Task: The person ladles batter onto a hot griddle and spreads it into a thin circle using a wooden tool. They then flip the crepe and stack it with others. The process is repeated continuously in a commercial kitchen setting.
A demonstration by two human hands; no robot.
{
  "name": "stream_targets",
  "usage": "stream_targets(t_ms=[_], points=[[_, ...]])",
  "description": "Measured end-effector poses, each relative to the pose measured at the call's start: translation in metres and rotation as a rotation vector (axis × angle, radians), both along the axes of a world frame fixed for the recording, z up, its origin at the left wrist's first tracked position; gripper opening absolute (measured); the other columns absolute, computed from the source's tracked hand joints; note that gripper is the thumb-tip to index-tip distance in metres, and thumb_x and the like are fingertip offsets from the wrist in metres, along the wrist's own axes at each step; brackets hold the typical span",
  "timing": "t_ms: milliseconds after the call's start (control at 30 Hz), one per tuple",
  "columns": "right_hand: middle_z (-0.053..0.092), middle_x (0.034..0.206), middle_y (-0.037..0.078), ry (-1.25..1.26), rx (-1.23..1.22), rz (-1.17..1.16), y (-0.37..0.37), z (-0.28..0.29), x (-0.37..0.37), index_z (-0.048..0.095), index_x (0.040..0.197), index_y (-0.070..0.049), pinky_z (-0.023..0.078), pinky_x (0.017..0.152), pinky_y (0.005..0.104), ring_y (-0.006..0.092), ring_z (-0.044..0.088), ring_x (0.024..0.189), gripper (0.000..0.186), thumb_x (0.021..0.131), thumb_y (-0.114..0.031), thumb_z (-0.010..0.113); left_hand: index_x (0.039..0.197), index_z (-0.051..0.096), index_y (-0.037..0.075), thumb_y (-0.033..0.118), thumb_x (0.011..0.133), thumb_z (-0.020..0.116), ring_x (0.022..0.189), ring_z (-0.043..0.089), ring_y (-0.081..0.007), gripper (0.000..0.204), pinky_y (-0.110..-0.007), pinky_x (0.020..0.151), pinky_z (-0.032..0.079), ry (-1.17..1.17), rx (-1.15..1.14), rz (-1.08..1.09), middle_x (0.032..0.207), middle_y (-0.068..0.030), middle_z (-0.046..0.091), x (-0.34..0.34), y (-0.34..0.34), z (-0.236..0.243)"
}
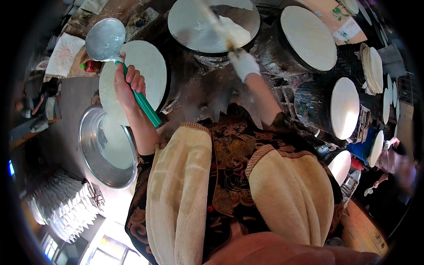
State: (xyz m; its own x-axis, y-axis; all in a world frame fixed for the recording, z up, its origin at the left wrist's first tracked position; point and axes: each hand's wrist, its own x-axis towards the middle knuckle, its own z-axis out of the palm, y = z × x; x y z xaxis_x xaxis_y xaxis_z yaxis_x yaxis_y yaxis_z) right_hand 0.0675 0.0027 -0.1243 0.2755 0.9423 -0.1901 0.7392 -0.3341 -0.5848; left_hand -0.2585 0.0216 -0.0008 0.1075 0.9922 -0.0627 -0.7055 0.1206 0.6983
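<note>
My bare left hand (pixel 130 84) is closed round the green handle of a ladle (pixel 105 39). The ladle's metal bowl, smeared with white batter, tilts up at the upper left, above a round griddle (pixel 141 73) covered by a pale sheet. In a white glove, my right hand (pixel 244 65) grips a long pale spreader (pixel 215 22), smeared by motion. It reaches across the far middle griddle (pixel 185 31), where wet batter coats the surface and a thicker white patch (pixel 235 32) lies near the spreader.
A metal basin (pixel 84 145) holding white batter stands at my left. More drum-like griddles (pixel 308 39) with pale rounds curve along the right, past a stack of flat rounds (pixel 372 68). A cardboard box (pixel 324 17) lies behind. Another person (pixel 391 161) is at far right.
</note>
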Motion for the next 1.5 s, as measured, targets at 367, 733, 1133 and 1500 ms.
stream_targets(t_ms=[367,733,1133,1500], points=[[0.065,0.090,0.022,-0.211,0.004,0.101,0.029,0.008,0.080,0.057,0.105,-0.005,0.049,0.075,0.0478,0.0393,0.062,0.086,0.038,0.090,-0.038,0.045,0.112,0.047,0.007,0.025,0.101,0.036,0.040,0.029,-0.0027,0.024,-0.018,0.032,0.028,0.004,-0.031,-0.151,0.060,0.0042,0.035,0.019,0.007,-0.003],[0.064,0.088,0.023,-0.266,-0.009,0.036,0.018,-0.012,0.127,0.059,0.107,-0.007,0.048,0.075,0.0494,0.0392,0.061,0.087,0.041,0.089,-0.042,0.045,0.128,0.043,0.007,0.025,0.101,0.037,0.039,0.030,-0.0040,0.033,-0.019,0.031,0.028,0.012,-0.070,-0.128,0.057,0.0044,0.033,0.058,0.016,-0.005],[0.065,0.088,0.020,-0.295,0.025,0.042,0.045,-0.018,0.163,0.058,0.102,-0.006,0.048,0.072,0.0487,0.0393,0.062,0.083,0.037,0.090,-0.039,0.046,0.129,0.041,0.007,0.023,0.100,0.037,0.038,0.030,-0.0037,0.033,-0.018,0.030,0.029,-0.006,-0.132,-0.178,0.056,0.0047,0.032,0.104,0.024,-0.008],[0.058,0.103,0.019,-0.412,0.044,0.004,0.078,-0.027,0.176,0.058,0.106,-0.009,0.049,0.080,0.0459,0.0378,0.060,0.095,0.039,0.091,-0.043,0.046,0.131,0.038,0.006,0.022,0.100,0.036,0.037,0.030,-0.0042,0.035,-0.019,0.029,0.029,-0.007,-0.120,-0.181,0.056,0.0041,0.032,0.110,0.032,-0.008]])
